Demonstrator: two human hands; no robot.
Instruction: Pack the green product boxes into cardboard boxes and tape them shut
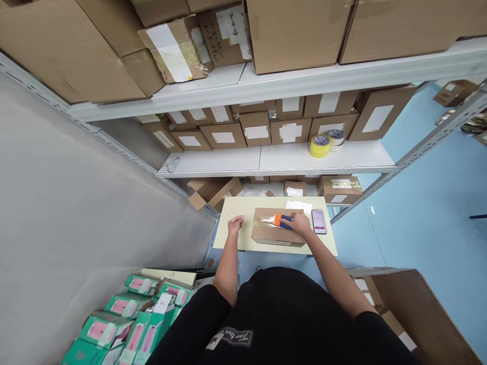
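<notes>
Orange-and-dark-blue tool (283, 221) sits in the closed grip of the right hand (300, 224), its far end over the shiny tape (264, 221) on top of a cardboard box (274, 233). The left hand (235, 224) is apart from the box, just beyond its left end, fingers curled and drawn together; whether they pinch something small, I cannot tell. The box lies on the pale desk (232, 242), near its middle. White papers (299, 206) lie behind the box, and a phone (318, 221) with its screen lit is to the right.

Beyond the desk, an open carton (215, 192) stands to the left, flaps raised. On the middle shelf (228, 161), a yellow tape roll (320, 147) is beside a whitish roll (337, 137), in front of white-labelled boxes (223, 137). Larger cartons (297, 33) fill the shelf above. Green boxes (101, 330) are piled at lower left; a big open carton (426, 309) stands at lower right, on the blue floor (429, 223).
</notes>
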